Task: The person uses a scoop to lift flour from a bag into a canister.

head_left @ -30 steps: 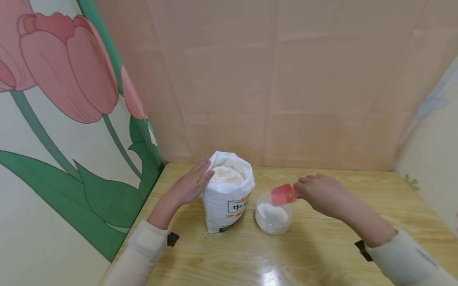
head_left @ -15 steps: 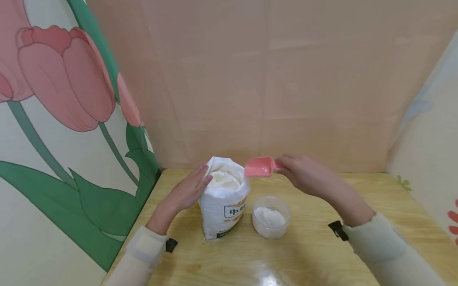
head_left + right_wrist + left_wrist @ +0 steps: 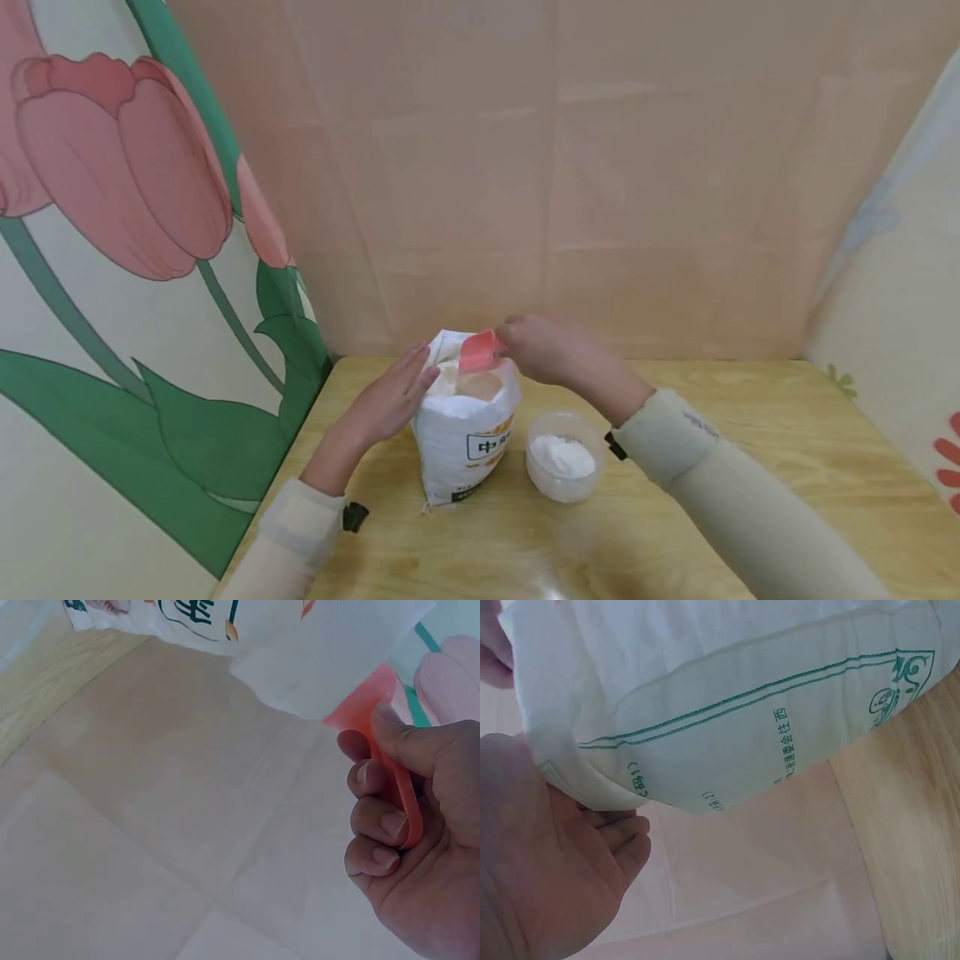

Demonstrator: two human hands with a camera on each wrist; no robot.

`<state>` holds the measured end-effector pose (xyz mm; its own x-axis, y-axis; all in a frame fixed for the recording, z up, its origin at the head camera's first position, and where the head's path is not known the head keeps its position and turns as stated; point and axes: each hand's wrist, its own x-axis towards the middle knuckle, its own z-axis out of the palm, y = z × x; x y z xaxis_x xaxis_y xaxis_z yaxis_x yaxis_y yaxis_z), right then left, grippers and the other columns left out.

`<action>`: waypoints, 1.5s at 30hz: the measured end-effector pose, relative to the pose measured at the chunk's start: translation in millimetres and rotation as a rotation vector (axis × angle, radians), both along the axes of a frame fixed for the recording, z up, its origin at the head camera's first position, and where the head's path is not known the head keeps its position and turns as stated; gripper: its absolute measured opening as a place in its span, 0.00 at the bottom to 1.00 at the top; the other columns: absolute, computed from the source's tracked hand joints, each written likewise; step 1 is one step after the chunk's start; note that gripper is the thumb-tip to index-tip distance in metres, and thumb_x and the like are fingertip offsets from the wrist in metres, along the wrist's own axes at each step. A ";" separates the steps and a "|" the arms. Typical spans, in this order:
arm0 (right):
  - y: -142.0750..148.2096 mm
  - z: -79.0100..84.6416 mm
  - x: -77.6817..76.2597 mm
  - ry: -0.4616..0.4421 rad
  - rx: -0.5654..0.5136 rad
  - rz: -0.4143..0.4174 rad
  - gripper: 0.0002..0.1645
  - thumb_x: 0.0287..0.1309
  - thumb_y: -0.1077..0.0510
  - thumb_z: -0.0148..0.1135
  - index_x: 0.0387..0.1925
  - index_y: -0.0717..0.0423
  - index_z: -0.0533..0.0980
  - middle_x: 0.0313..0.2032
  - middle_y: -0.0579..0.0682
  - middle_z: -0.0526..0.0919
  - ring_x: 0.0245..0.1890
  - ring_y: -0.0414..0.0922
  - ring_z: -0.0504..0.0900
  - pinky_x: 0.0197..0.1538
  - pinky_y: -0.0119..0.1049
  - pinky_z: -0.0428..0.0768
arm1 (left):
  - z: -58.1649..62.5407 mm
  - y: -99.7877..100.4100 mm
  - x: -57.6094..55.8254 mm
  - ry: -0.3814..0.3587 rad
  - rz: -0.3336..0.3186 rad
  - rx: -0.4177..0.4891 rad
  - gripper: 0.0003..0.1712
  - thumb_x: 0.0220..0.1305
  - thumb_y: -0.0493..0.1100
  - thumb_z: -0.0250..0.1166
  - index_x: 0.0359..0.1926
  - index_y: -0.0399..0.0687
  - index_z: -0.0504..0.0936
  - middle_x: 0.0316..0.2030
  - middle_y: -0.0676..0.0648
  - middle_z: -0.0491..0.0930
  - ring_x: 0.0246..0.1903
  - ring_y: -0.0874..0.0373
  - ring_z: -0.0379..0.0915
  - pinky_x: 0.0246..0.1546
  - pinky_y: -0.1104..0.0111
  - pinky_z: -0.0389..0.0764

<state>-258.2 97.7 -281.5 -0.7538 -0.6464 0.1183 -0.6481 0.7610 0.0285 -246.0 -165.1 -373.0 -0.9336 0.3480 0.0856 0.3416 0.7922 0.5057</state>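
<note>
A white woven bag of white powder, printed with dark lettering, stands upright with its mouth open. My left hand rests along the left side of its rim, fingers mostly straight; the left wrist view shows the palm and fingers against the bag's edge. A pink-red scoop is at the bag's mouth, tilted over the powder. My right hand grips its handle, fingers curled round it and thumb along the top. In the right wrist view the bag hides part of the scoop's bowl.
A clear round tub holding white powder stands on the wooden table, just right of the bag and below my right forearm. A pinkish sheet covers the back, and a wall with painted tulips rises at the left.
My right hand has carried the scoop from above the tub, up and leftward, to the bag's mouth. My left hand stays at the bag's rim. The view has shifted slightly.
</note>
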 end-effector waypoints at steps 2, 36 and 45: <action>-8.7 -0.7 -2.4 0.001 0.037 -0.023 0.13 0.69 0.53 0.63 0.49 0.55 0.83 0.45 0.51 0.86 0.43 0.51 0.85 0.46 0.48 0.85 | -0.4 -0.7 -0.1 0.004 0.004 -0.003 0.42 0.80 0.66 0.33 0.81 0.45 0.48 0.81 0.46 0.44 0.80 0.51 0.38 0.77 0.51 0.49; -79.3 -35.5 -7.7 -0.045 0.101 0.009 0.06 0.67 0.56 0.63 0.32 0.44 0.81 0.40 0.46 0.86 0.40 0.47 0.84 0.44 0.45 0.83 | -6.3 -3.2 -1.4 0.055 -0.013 0.059 0.43 0.78 0.69 0.34 0.80 0.45 0.53 0.80 0.45 0.50 0.79 0.48 0.43 0.77 0.50 0.50; -69.8 -33.8 -5.6 -0.078 0.106 -0.017 0.03 0.64 0.56 0.67 0.37 0.50 0.83 0.40 0.50 0.85 0.40 0.48 0.83 0.43 0.45 0.84 | -7.6 0.0 0.4 0.030 0.023 0.091 0.42 0.78 0.69 0.37 0.80 0.49 0.53 0.80 0.47 0.50 0.79 0.49 0.43 0.76 0.47 0.51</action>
<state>-263.9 27.9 -315.3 -0.7687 -0.6395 -0.0092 -0.6388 0.7671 0.0589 -245.6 -165.1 -380.6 -0.9379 0.3159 0.1434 0.3396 0.7515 0.5656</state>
